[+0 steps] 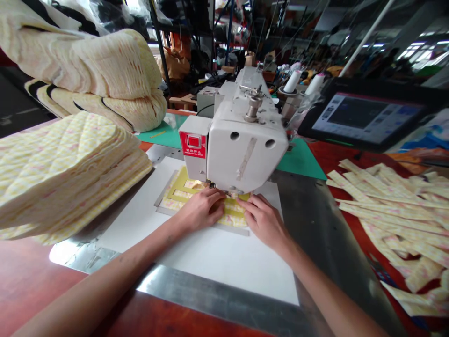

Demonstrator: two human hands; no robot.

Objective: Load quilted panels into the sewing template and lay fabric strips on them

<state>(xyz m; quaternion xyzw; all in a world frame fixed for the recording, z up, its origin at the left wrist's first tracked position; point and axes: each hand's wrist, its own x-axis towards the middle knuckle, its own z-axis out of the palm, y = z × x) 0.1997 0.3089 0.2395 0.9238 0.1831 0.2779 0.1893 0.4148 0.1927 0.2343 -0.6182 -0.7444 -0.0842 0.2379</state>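
My left hand point(203, 206) rests on a yellow slotted template point(180, 182) under the sewing machine head. Its fingers are bent and drawn together; the tips reach beneath the head, and what they grip is hidden. From the other side, my right hand point(264, 219) lies with its index finger stretched toward the needle area, touching the work. Pale patterned fabric point(229, 220) shows through and around the template. A white sheet point(206, 257) spreads beneath it. The white machine head point(245, 150) hangs directly over the fingertips and hides the needle.
Stacked quilted fabric pieces point(70, 173) stand at the left, with a thick folded bundle point(112, 65) behind. Loose fabric strips point(396, 215) cover the right side. A control screen point(368, 117) overhangs there. A red emergency stop button point(193, 140) is on the machine. Thread cones point(293, 82) stand behind.
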